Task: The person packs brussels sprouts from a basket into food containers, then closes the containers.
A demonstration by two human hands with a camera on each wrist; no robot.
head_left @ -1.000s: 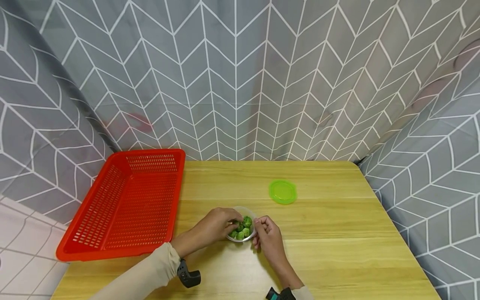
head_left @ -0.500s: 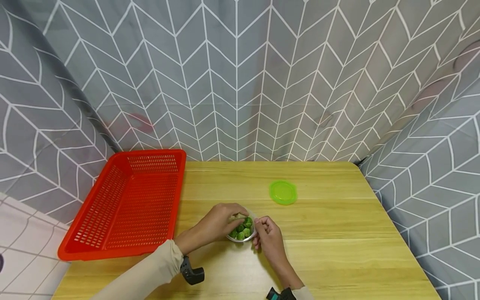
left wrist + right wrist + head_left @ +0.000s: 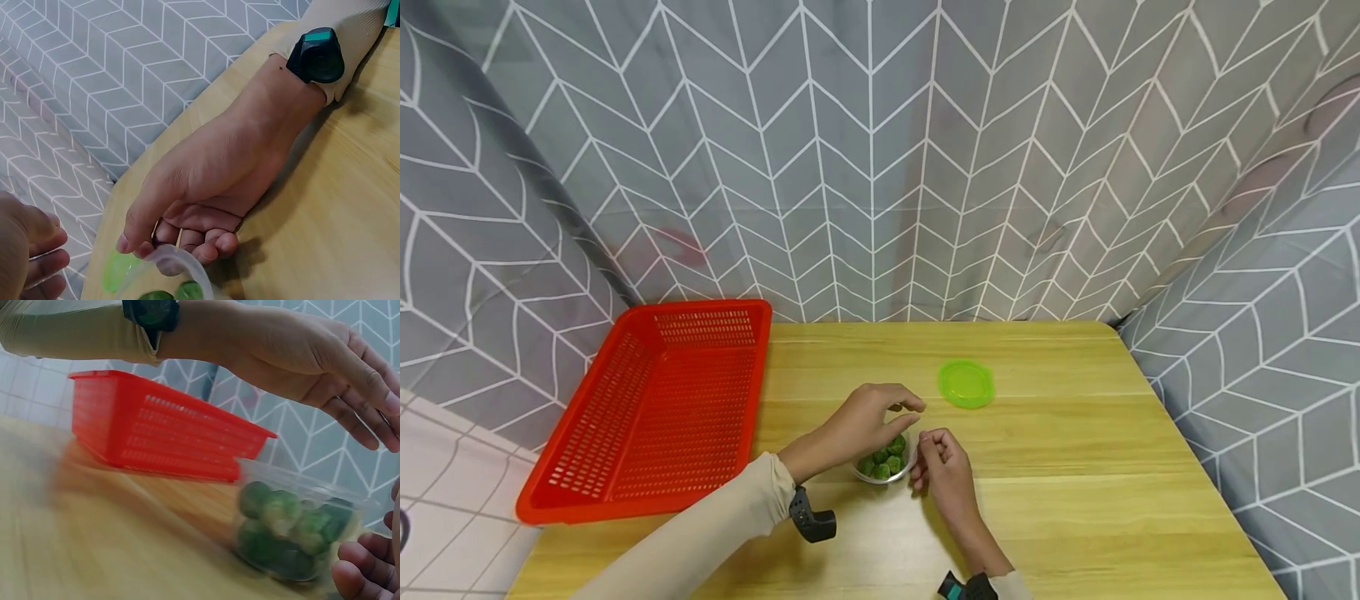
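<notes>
A clear plastic tub [image 3: 300,472] stands upright on the table, holding several Brussels sprouts [image 3: 882,461]. My left hand [image 3: 872,421] hovers over the tub's far side with thumb and fingers spread apart, and nothing shows between them. In the right wrist view the left hand [image 3: 312,356] hangs above the tub's rim. Beside the tub on its right is my right hand [image 3: 949,472], its fingers loosely bent close to the rim; whether they touch it is hard to tell. A bright green lid [image 3: 966,384] lies flat on the table, beyond the right hand.
A large red perforated plastic basket [image 3: 685,417] stands at the table's left. Wood-patterned table [image 3: 1075,467] surface extends to the right. Grey curtains [image 3: 895,167] with white chevron lines hang behind and along the sides.
My left hand has risen out of the tub and moved right and away from me, leaving the sprouts inside. My right hand has shifted slightly right from the tub's rim, its pinch loosened.
</notes>
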